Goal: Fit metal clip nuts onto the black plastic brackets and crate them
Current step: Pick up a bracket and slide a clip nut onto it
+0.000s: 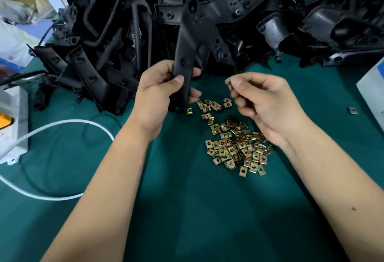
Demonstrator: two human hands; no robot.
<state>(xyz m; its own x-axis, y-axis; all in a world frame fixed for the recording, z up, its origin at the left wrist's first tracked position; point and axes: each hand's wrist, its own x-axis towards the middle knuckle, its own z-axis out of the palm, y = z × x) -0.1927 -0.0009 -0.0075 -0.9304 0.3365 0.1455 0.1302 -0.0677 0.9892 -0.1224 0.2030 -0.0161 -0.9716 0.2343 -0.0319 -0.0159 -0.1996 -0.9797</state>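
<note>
Bracket (185, 54) of black plastic, long and narrow, stands nearly upright over the middle of a worktop (187, 209) covered in dark green cloth, its lower end clamped in the left hand (160, 89), thumb across the front and fingers curled behind. Along the far edge a tall heap of black brackets (249, 12) fills the width of the view. At the left edge sit a white box (12, 124) with a yellow part, a white cable (68, 124) looping across the cloth, and a clear plastic bag (12, 39); a white and blue box (372, 95) stands at the right edge, its print too cut off to read. The right hand (268, 104), just beside the bracket, pinches a small clip nut (229, 83) between thumb and forefinger, apart from the plastic. A loose pile of brass-coloured clip nuts (236, 145) lies below both hands, and a stray nut (352, 110) lies near the right edge.
</note>
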